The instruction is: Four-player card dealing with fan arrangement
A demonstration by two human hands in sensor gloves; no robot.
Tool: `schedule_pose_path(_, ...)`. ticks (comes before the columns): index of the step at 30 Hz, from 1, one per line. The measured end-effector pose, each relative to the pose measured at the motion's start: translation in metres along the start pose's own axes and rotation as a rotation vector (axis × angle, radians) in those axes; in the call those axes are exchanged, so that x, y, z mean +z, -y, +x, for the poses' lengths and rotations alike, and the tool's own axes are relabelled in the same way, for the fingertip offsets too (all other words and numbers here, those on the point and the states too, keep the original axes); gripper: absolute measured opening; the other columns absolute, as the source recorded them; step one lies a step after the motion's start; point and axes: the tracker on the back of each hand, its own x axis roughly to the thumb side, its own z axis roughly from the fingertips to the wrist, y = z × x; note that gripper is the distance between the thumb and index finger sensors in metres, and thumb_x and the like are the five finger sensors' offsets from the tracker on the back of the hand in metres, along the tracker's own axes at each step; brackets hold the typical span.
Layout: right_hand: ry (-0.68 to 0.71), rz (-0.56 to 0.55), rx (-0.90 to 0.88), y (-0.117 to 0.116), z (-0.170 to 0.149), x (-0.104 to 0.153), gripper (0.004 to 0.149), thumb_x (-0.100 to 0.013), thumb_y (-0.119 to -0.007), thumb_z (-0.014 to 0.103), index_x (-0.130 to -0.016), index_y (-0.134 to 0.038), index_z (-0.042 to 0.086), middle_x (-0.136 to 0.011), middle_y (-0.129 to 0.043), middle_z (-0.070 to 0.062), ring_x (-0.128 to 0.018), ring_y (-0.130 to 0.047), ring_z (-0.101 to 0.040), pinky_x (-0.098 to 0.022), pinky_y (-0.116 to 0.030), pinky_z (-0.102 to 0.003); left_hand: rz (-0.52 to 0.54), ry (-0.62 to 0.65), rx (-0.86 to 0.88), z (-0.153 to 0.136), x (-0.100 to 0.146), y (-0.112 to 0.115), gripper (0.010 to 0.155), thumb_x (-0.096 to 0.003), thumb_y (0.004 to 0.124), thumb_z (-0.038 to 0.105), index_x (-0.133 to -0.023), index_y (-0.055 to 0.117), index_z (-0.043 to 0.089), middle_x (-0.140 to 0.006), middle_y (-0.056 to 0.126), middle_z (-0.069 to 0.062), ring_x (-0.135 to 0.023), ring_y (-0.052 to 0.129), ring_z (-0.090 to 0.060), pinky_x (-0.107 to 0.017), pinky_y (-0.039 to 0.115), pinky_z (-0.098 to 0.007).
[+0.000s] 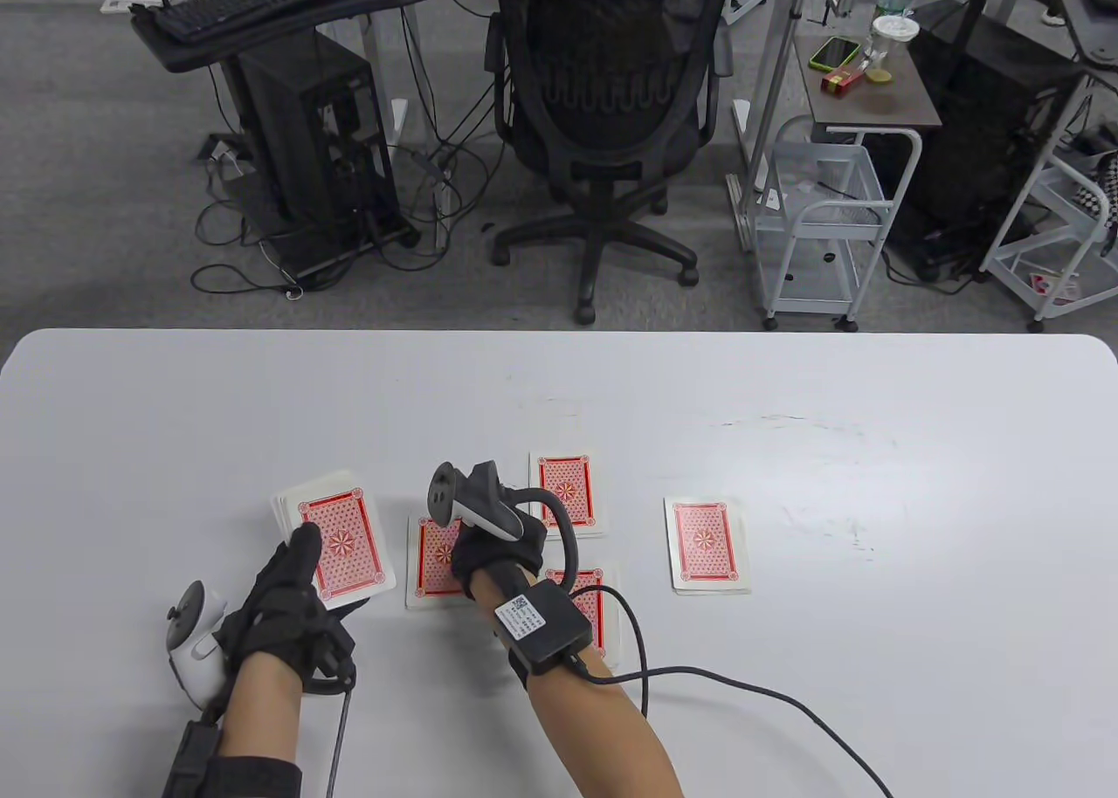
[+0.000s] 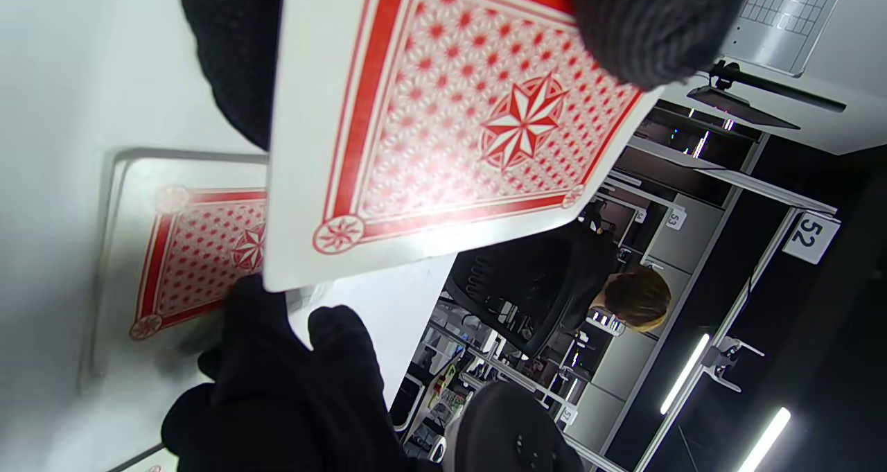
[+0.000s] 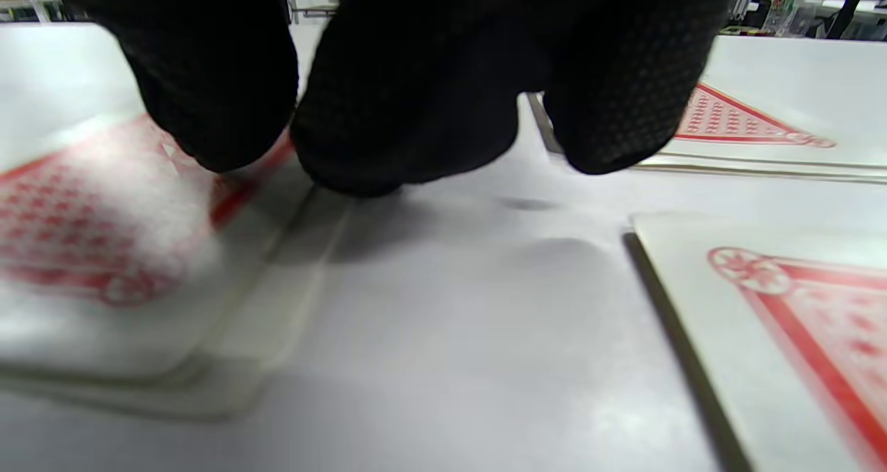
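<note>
Dealing looks to be under way rather than finished, judging by the four small face-down piles on the white table (image 1: 786, 379) and the thick deck (image 1: 341, 540) left undealt. Taking the deck as the landmark: the nearest pile (image 1: 430, 562) lies just to its right, a second pile (image 1: 568, 492) sits further right and slightly farther from the person, a third (image 1: 594, 606) lies right and nearer the person, partly hidden under the right forearm, and the fourth (image 1: 707, 543) is well apart to the far right. Each pile seems only a few cards deep and stacked roughly square, so the fanning appears not yet done and more rounds of dealing probably remain. The left hand (image 1: 284, 601) holds the deck, with one gloved digit lying on the top card and another black glove surface showing behind the deck in the left wrist view. The right hand (image 1: 489, 553) is down at the nearest pile with its fingers (image 3: 409, 132) curled and their tips at that pile's edge; whether it pinches a card cannot be told. Readable writing is scarce: the card backs show only a red star pattern, a white tag on the right wrist unit (image 1: 541, 619) is too small to read, and a sign reading "52" (image 2: 809, 235) hangs in the background of the left wrist view.
</note>
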Motion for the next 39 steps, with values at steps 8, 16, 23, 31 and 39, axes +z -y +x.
schedule_pose_path(8, 0.207, -0.027, -0.679, 0.048, -0.019, 0.034, 0.065, -0.058, -0.071, 0.045, -0.104, -0.054, 0.003, -0.085, -0.079, -0.012, -0.054, -0.099, -0.023, -0.053, -0.071, -0.057, -0.043, 0.012, 0.011, -0.003, 0.001, 0.015, 0.048, -0.0524, 0.076, 0.054, -0.095, 0.072, 0.032, -0.09, 0.09, 0.009, -0.074, 0.101, -0.025, -0.053, 0.087, -0.044)
schedule_pose_path(16, 0.41, -0.086, -0.754, 0.037, -0.016, 0.055, 0.06, -0.048, -0.085, 0.038, -0.095, -0.06, 0.01, -0.076, -0.079, -0.003, -0.055, -0.097, -0.023, -0.053, -0.069, -0.062, -0.132, 0.04, -0.02, -0.007, 0.011, 0.042, 0.048, -0.0509, 0.079, 0.054, -0.093, 0.074, 0.032, -0.088, 0.092, 0.008, -0.072, 0.102, -0.023, -0.052, 0.088, -0.043)
schedule_pose_path(23, 0.399, -0.106, -0.891, 0.033, -0.052, 0.058, 0.063, -0.044, -0.092, 0.034, -0.095, -0.068, 0.006, -0.067, -0.091, 0.0, -0.05, -0.106, -0.021, -0.052, -0.074, -0.059, -0.209, 0.024, -0.032, -0.014, 0.008, 0.052, 0.048, -0.0505, 0.079, 0.053, -0.093, 0.074, 0.031, -0.088, 0.092, 0.008, -0.072, 0.102, -0.024, -0.051, 0.089, -0.043)
schedule_pose_path(31, 0.292, -0.088, -0.827, 0.058, -0.109, 0.037, 0.068, -0.048, -0.087, 0.031, -0.1, -0.058, 0.0, -0.069, -0.089, -0.002, -0.034, -0.101, -0.017, -0.045, -0.077, -0.054, -0.165, 0.004, -0.061, -0.011, -0.001, 0.036, 0.048, -0.0515, 0.078, 0.053, -0.094, 0.073, 0.032, -0.089, 0.091, 0.008, -0.073, 0.102, -0.024, -0.052, 0.088, -0.043)
schedule_pose_path(39, -0.041, -0.111, -0.489, 0.056, -0.149, -0.015, 0.073, -0.048, -0.087, 0.034, -0.103, -0.052, 0.001, -0.069, -0.086, -0.002, -0.032, -0.096, -0.015, -0.047, -0.075, -0.055, -0.141, 0.01, -0.053, -0.01, -0.004, 0.031, 0.048, -0.0517, 0.077, 0.053, -0.094, 0.073, 0.032, -0.089, 0.091, 0.009, -0.073, 0.102, -0.023, -0.053, 0.088, -0.043)
